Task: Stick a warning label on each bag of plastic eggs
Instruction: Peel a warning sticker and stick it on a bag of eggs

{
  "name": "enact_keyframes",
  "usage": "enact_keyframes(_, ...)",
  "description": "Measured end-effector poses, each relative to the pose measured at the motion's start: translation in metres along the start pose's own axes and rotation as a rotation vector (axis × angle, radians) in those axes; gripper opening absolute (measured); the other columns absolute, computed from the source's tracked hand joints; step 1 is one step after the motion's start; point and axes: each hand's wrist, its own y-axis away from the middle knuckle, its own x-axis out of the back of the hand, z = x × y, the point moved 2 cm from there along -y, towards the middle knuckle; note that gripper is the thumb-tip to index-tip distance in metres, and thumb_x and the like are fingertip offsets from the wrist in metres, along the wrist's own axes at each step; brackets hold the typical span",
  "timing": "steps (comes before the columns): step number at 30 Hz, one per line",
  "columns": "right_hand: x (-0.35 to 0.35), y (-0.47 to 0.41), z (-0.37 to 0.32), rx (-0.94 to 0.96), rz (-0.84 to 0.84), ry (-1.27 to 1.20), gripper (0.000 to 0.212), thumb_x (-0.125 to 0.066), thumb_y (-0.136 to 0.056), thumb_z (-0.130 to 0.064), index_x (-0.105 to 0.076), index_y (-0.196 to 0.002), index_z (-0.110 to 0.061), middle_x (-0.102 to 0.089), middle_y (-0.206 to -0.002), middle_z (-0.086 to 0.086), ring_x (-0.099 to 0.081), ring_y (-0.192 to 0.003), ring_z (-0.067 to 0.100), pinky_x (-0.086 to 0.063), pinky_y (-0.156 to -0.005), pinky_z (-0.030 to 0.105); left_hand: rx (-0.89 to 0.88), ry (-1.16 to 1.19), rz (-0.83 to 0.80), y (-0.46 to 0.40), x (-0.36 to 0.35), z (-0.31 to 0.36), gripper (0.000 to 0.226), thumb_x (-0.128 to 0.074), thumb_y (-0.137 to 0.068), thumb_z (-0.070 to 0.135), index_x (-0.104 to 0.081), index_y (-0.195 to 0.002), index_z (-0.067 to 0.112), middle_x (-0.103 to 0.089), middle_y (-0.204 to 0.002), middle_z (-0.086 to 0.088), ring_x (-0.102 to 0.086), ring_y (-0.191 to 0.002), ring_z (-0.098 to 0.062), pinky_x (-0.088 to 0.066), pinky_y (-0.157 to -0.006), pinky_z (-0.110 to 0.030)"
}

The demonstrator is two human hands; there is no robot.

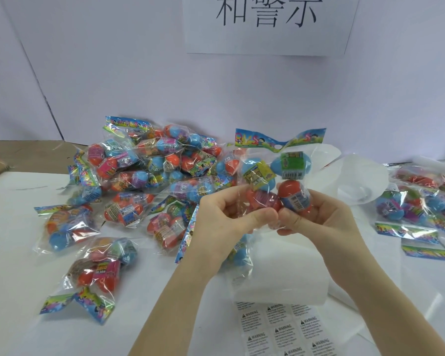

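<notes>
Progress hard to judge: one bag (272, 181) held up off the table (16, 253), both hands pinching its clear lower edge. Left hand (224, 219) closed on the film, thumb tip meeting the right hand (319, 219), whose fingers (290, 223) curled round the bottom red egg (294, 195) through the plastic. Whether a label was pressed between those thumbs, impossible to tell. Below the wrists, label sheet (280, 327) with many warning stickers unpeeled, its upper stretch bare backing, so some labels judged already used. Beyond and to the left of the left fingers, big heap of bags (149, 170), probably waiting; no warning sticker made out on any. To the right of the right fingers, smaller group of bags (416, 206) laid flatter, perhaps the finished ones, though not confirmed. So most of the job likely left. Just past the right fingertips, crumpled clear film (355, 176), loose and near the working spot. Behind everything, white paper sign (267, 24) on the wall. Nearest bags of the heap lay close under the left wrist, liable to be nudged on the next reach.
</notes>
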Motion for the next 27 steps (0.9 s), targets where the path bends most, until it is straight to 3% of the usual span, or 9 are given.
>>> enact_keyframes(5, 0.0, 0.0, 0.002, 0.037, 0.077, 0.047, 0.021, -0.064, -0.075, 0.009, -0.068, -0.076, -0.012, -0.069, -0.057, -0.001, -0.062, -0.049, 0.007, -0.049, -0.05, 0.016, 0.018, -0.072, 0.006, 0.001, -0.002, -0.002, 0.046, -0.082, -0.046, 0.042, -0.072, -0.089, 0.03, -0.074, -0.085, 0.008, -0.067, -0.077, -0.005, -0.053, -0.066, -0.016)
enact_keyframes(9, 0.003, 0.001, 0.002, 0.169, 0.255, 0.153, 0.023, -0.071, -0.075, 0.0, -0.068, -0.077, -0.023, -0.068, -0.059, 0.0, -0.063, -0.055, 0.011, -0.051, -0.054, 0.02, -0.053, -0.346, 0.146, 0.005, -0.005, 0.0, 0.067, -0.08, -0.052, 0.061, -0.052, -0.11, 0.042, -0.058, -0.112, 0.021, -0.052, -0.1, 0.01, -0.041, -0.081, -0.005)
enact_keyframes(12, 0.003, 0.003, 0.003, 0.311, 0.378, 0.343, 0.028, -0.077, -0.075, -0.013, -0.068, -0.092, -0.033, -0.069, -0.069, -0.006, -0.059, -0.062, 0.007, -0.049, -0.062, 0.017, -0.073, -0.289, 0.145, 0.008, -0.013, 0.002, 0.038, -0.069, -0.065, 0.049, -0.059, -0.099, 0.035, -0.062, -0.103, 0.012, -0.056, -0.092, 0.003, -0.041, -0.076, -0.008)
enact_keyframes(14, -0.001, 0.005, 0.002, 0.425, 0.36, 0.472, 0.042, -0.075, -0.073, -0.018, -0.062, -0.108, -0.036, -0.067, -0.085, -0.014, -0.058, -0.072, 0.004, -0.045, -0.067, 0.011, -0.022, -0.182, 0.024, 0.011, -0.021, 0.001, 0.04, -0.066, -0.066, 0.048, -0.059, -0.103, 0.033, -0.064, -0.106, 0.007, -0.06, -0.094, -0.001, -0.045, -0.077, -0.011)
enact_keyframes(18, -0.011, 0.008, 0.004, 0.64, 0.188, 0.722, 0.063, -0.074, -0.064, -0.016, -0.05, -0.123, -0.021, -0.053, -0.111, 0.003, -0.058, -0.088, 0.022, -0.049, -0.079, 0.03, -0.024, 0.063, -0.005, 0.012, -0.029, 0.0, 0.049, -0.073, -0.067, 0.037, -0.059, -0.11, 0.021, -0.068, -0.096, 0.011, -0.064, -0.093, -0.004, -0.05, -0.081, -0.018)
enact_keyframes(20, -0.014, 0.009, 0.004, 0.649, 0.112, 0.68, 0.06, -0.077, -0.065, -0.026, -0.053, -0.12, -0.02, -0.054, -0.111, 0.002, -0.058, -0.093, 0.021, -0.048, -0.083, 0.034, -0.002, 0.207, 0.105, 0.009, -0.025, 0.0, 0.039, -0.078, -0.069, 0.025, -0.063, -0.104, 0.018, -0.071, -0.088, 0.011, -0.066, -0.085, -0.007, -0.052, -0.072, -0.017)
enact_keyframes(23, -0.015, 0.011, 0.001, 0.596, 0.113, 0.552, 0.048, -0.068, -0.071, -0.037, -0.056, -0.116, -0.028, -0.057, -0.106, -0.005, -0.054, -0.093, 0.003, -0.04, -0.084, 0.015, 0.053, 0.303, 0.204, 0.003, -0.014, -0.001, 0.038, -0.079, -0.059, 0.028, -0.068, -0.093, 0.015, -0.073, -0.081, 0.005, -0.068, -0.075, -0.008, -0.051, -0.057, -0.018)
enact_keyframes(25, -0.011, 0.01, 0.0, 0.503, 0.186, 0.464, 0.045, -0.065, -0.069, -0.044, -0.055, -0.112, -0.038, -0.056, -0.108, -0.01, -0.054, -0.09, 0.0, -0.038, -0.079, 0.011, 0.083, 0.263, 0.158, 0.002, -0.007, -0.001, 0.035, -0.084, -0.055, 0.023, -0.07, -0.087, 0.016, -0.072, -0.075, 0.005, -0.067, -0.067, -0.007, -0.05, -0.053, -0.018)
enact_keyframes(27, -0.006, 0.006, 0.002, 0.34, 0.229, 0.348, 0.046, -0.065, -0.063, -0.052, -0.056, -0.107, -0.043, -0.059, -0.109, -0.013, -0.056, -0.092, 0.006, -0.042, -0.082, 0.02, 0.088, 0.172, 0.027, 0.002, -0.005, 0.001, 0.018, -0.078, -0.061, 0.018, -0.073, -0.078, 0.017, -0.071, -0.07, 0.004, -0.066, -0.064, -0.008, -0.049, -0.051, -0.019)
